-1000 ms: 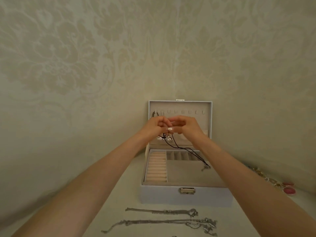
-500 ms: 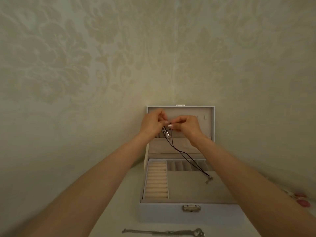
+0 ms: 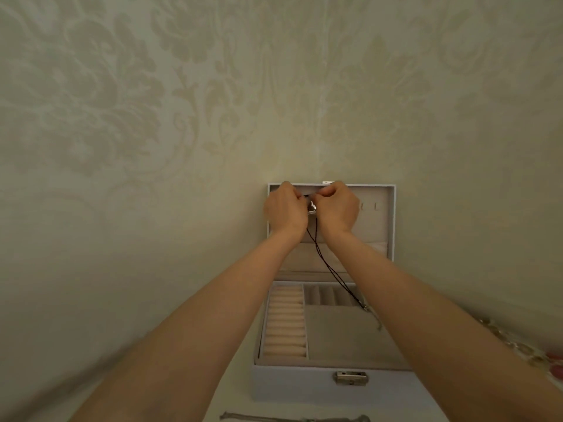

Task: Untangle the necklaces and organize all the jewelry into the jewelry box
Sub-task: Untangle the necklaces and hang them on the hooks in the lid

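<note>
Both hands had climbed since the earlier frames, from the lid's middle to its top edge, just right of frame centre. The left hand (image 3: 285,210) and right hand (image 3: 336,208), fingers curled, pinched the black cord necklace (image 3: 327,263) between them beside its silver pendant (image 3: 312,208), seemingly to loop it onto a hook in the lid (image 3: 377,226). Its cord trailed down into the open jewelry box (image 3: 304,388). 1 silver chain (image 3: 292,418) lay on the pale tabletop (image 3: 234,405) at the bottom edge, beaded pieces (image 3: 518,348) sat at lower right, and damask wallpaper (image 3: 182,117) rose behind.
</note>
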Demonstrator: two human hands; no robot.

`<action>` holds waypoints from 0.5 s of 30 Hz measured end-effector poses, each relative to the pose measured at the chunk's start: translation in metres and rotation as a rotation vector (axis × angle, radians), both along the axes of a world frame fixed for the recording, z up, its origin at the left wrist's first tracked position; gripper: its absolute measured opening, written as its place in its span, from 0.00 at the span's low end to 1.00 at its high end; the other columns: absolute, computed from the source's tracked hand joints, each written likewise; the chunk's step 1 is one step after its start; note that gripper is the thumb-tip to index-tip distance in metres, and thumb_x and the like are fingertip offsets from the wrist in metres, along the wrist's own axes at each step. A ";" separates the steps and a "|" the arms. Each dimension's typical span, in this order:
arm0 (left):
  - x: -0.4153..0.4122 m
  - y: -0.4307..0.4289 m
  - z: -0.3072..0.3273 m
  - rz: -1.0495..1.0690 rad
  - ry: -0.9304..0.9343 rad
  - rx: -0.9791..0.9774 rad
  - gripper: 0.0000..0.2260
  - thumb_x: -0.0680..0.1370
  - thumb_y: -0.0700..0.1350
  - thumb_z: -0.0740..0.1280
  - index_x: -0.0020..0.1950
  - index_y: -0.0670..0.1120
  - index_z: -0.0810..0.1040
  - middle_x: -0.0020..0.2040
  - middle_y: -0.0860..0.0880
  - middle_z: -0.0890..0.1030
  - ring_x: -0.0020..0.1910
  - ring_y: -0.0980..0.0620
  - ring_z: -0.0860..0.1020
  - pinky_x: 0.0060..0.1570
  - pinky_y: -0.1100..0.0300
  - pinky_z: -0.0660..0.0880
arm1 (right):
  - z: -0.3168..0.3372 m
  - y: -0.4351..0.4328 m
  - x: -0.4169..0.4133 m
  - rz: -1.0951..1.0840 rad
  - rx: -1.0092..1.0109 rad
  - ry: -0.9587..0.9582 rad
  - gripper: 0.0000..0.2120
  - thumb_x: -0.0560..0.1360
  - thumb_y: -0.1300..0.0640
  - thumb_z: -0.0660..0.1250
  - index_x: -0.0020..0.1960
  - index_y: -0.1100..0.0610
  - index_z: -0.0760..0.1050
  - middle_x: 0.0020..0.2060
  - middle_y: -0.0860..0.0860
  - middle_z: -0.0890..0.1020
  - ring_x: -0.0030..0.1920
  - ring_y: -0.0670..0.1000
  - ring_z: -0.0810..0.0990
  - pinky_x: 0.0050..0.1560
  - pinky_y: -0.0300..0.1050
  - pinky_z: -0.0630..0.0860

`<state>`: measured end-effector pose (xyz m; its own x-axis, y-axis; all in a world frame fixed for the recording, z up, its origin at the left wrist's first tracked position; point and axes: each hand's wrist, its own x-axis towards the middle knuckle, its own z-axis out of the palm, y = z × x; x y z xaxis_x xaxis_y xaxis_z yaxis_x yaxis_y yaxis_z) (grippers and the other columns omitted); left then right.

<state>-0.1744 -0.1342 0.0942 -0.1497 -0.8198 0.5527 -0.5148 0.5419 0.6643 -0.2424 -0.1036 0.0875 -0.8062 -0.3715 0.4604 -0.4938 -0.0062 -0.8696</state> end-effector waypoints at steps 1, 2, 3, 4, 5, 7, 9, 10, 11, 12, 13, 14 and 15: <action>-0.001 -0.001 0.001 0.005 -0.027 0.008 0.07 0.76 0.40 0.63 0.50 0.42 0.78 0.50 0.44 0.82 0.52 0.44 0.77 0.44 0.54 0.69 | 0.002 -0.002 0.000 -0.028 0.033 -0.016 0.04 0.70 0.63 0.67 0.42 0.56 0.78 0.42 0.51 0.82 0.44 0.52 0.78 0.39 0.41 0.65; -0.002 -0.001 0.002 0.009 -0.057 0.016 0.07 0.75 0.39 0.62 0.50 0.41 0.79 0.50 0.44 0.82 0.52 0.43 0.77 0.44 0.54 0.69 | 0.003 -0.005 0.000 -0.045 0.062 -0.030 0.05 0.70 0.63 0.66 0.42 0.55 0.79 0.43 0.51 0.83 0.45 0.53 0.79 0.39 0.41 0.66; -0.002 -0.001 0.002 0.012 -0.085 0.023 0.08 0.75 0.39 0.62 0.49 0.41 0.79 0.49 0.43 0.82 0.52 0.43 0.78 0.43 0.53 0.70 | 0.002 -0.005 -0.001 -0.053 0.086 -0.039 0.06 0.69 0.63 0.66 0.43 0.55 0.80 0.43 0.51 0.83 0.47 0.54 0.79 0.40 0.41 0.68; -0.002 -0.001 0.001 0.015 -0.113 0.027 0.08 0.74 0.38 0.62 0.48 0.40 0.80 0.48 0.42 0.82 0.50 0.42 0.78 0.41 0.53 0.69 | 0.001 -0.006 -0.002 -0.055 0.105 -0.048 0.07 0.69 0.63 0.66 0.43 0.55 0.81 0.44 0.52 0.84 0.48 0.55 0.80 0.41 0.41 0.70; -0.002 0.000 0.000 0.017 -0.141 0.028 0.08 0.74 0.38 0.62 0.46 0.40 0.81 0.47 0.41 0.82 0.49 0.41 0.79 0.39 0.54 0.68 | -0.001 -0.005 -0.003 -0.050 0.111 -0.065 0.07 0.69 0.63 0.67 0.44 0.55 0.82 0.45 0.53 0.84 0.48 0.56 0.81 0.42 0.41 0.71; -0.001 0.001 -0.003 0.013 -0.195 0.016 0.08 0.74 0.38 0.63 0.46 0.40 0.80 0.47 0.40 0.82 0.49 0.40 0.79 0.38 0.54 0.68 | -0.007 -0.001 -0.004 -0.030 0.107 -0.096 0.07 0.69 0.64 0.67 0.44 0.56 0.82 0.45 0.53 0.84 0.48 0.56 0.81 0.43 0.41 0.70; 0.001 0.004 -0.007 0.004 -0.234 0.000 0.07 0.75 0.39 0.63 0.49 0.41 0.80 0.50 0.41 0.82 0.51 0.42 0.78 0.40 0.55 0.69 | -0.012 0.001 -0.004 0.004 0.105 -0.121 0.06 0.69 0.65 0.68 0.41 0.56 0.81 0.44 0.53 0.84 0.47 0.55 0.81 0.42 0.41 0.72; 0.002 0.005 -0.010 0.005 -0.249 -0.018 0.07 0.76 0.40 0.63 0.50 0.42 0.79 0.50 0.43 0.82 0.51 0.43 0.78 0.40 0.56 0.68 | -0.014 0.002 -0.003 0.030 0.095 -0.132 0.05 0.68 0.64 0.70 0.39 0.55 0.81 0.43 0.52 0.84 0.46 0.55 0.81 0.43 0.42 0.74; 0.003 0.005 -0.013 0.010 -0.262 -0.041 0.06 0.77 0.41 0.63 0.50 0.44 0.79 0.50 0.45 0.82 0.51 0.44 0.78 0.40 0.57 0.67 | -0.016 0.003 -0.002 0.065 0.076 -0.143 0.06 0.67 0.64 0.71 0.37 0.54 0.79 0.41 0.52 0.84 0.46 0.55 0.82 0.46 0.45 0.77; 0.006 0.005 -0.016 0.015 -0.270 -0.069 0.05 0.78 0.43 0.63 0.50 0.45 0.78 0.50 0.46 0.82 0.51 0.45 0.78 0.39 0.58 0.66 | -0.019 0.004 0.000 0.105 0.056 -0.157 0.07 0.67 0.65 0.72 0.35 0.54 0.78 0.40 0.51 0.83 0.45 0.55 0.82 0.49 0.49 0.78; 0.008 0.005 -0.020 0.019 -0.270 -0.098 0.05 0.78 0.44 0.63 0.50 0.46 0.79 0.50 0.47 0.82 0.50 0.46 0.78 0.39 0.58 0.66 | -0.022 0.006 0.001 0.144 0.037 -0.173 0.08 0.67 0.65 0.73 0.36 0.53 0.77 0.38 0.51 0.82 0.45 0.55 0.82 0.51 0.52 0.78; 0.010 0.005 -0.023 0.023 -0.268 -0.129 0.06 0.78 0.45 0.64 0.50 0.47 0.79 0.50 0.47 0.82 0.51 0.46 0.78 0.40 0.58 0.66 | -0.026 0.008 0.001 0.178 0.025 -0.188 0.08 0.67 0.65 0.73 0.37 0.54 0.77 0.38 0.50 0.82 0.46 0.54 0.82 0.53 0.53 0.77; 0.012 0.005 -0.026 0.025 -0.269 -0.165 0.06 0.78 0.46 0.64 0.51 0.47 0.79 0.50 0.48 0.82 0.52 0.47 0.78 0.41 0.57 0.66 | -0.030 0.011 0.001 0.201 0.017 -0.201 0.08 0.67 0.65 0.73 0.38 0.53 0.77 0.39 0.50 0.81 0.47 0.54 0.82 0.54 0.53 0.77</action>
<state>-0.1622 -0.1288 0.0680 -0.2893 -0.7274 0.6222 -0.6747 0.6160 0.4066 -0.2413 -0.0928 0.0575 -0.7900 -0.5397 0.2908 -0.3015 -0.0710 -0.9508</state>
